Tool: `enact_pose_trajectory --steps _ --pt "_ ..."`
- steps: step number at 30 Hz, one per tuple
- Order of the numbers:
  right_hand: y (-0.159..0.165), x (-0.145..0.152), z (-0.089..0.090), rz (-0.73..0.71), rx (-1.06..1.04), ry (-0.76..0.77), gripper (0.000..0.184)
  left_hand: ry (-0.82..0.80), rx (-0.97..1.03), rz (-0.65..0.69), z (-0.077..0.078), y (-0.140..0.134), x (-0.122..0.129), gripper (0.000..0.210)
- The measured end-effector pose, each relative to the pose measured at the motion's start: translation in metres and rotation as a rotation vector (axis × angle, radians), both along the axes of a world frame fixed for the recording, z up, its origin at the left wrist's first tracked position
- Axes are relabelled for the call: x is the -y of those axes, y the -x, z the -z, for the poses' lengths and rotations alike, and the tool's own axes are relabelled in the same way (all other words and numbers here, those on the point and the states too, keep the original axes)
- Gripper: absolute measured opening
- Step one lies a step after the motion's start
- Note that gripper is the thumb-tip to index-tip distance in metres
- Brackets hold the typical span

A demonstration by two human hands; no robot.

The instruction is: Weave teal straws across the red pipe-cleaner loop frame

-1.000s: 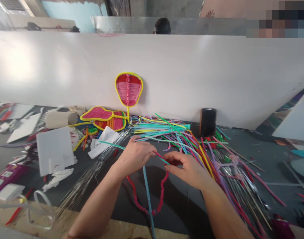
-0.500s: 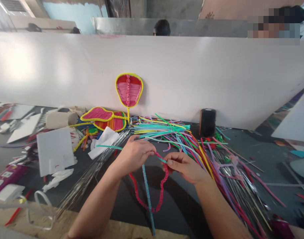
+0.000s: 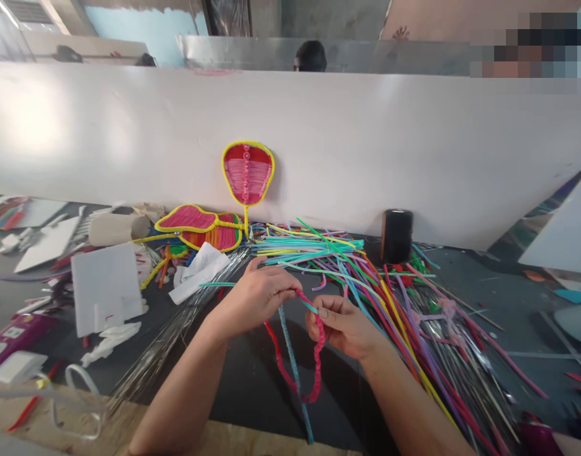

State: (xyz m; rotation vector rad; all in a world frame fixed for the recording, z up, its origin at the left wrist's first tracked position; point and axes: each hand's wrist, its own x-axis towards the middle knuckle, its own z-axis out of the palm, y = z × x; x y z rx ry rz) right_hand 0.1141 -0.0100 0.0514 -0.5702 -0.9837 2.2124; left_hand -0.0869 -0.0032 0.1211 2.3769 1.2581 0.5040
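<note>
My left hand (image 3: 268, 288) is closed, pinching a crinkled pink pipe cleaner (image 3: 317, 361) together with a teal one. Opposite it, my right hand (image 3: 340, 324) pinches the same pink piece, where a short teal stretch (image 3: 310, 305) shows between the fingertips. Below both hands the pink piece hangs in a loop, its left side redder and smoother. A blue pipe cleaner (image 3: 293, 361) dangles from under my left hand and crosses the loop. The teal end (image 3: 217, 284) sticks out to the left of that hand. My fingers hide the exact grip.
A yellow-rimmed pink fan shape (image 3: 258, 174) stands against the white board (image 3: 342, 139). Similar pieces (image 3: 188, 220) lie at its foot. Loose pipe cleaners (image 3: 309, 247) are piled behind my hands, beside a black phone (image 3: 397, 235). Metal wires (image 3: 176, 335), paper (image 3: 107, 278) and a purple tool (image 3: 19, 339) lie left.
The hanging loop has narrowed, its left side shifting right. The blue pipe cleaner's lower end has swung right. My right hand has moved slightly left, and both hands keep their pinch.
</note>
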Motion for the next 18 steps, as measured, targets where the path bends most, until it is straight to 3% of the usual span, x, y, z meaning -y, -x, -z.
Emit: enact_pose_trajectory --steps 6,11,15,18 --pt "0.000 0.001 -0.001 0.019 0.012 0.000 0.025 -0.008 0.036 0.109 -0.001 -0.006 0.006 0.019" --pt "-0.001 0.001 -0.002 0.032 0.073 -0.029 0.027 0.000 0.067 0.103 -0.006 -0.011 0.008 0.018" --pt "-0.001 -0.001 -0.005 0.093 0.220 -0.168 0.027 -0.003 0.065 0.086 -0.005 -0.010 0.006 0.015" --pt "-0.004 -0.002 -0.010 0.220 0.360 -0.360 0.025 -0.013 0.041 0.063 -0.004 -0.007 0.006 0.017"
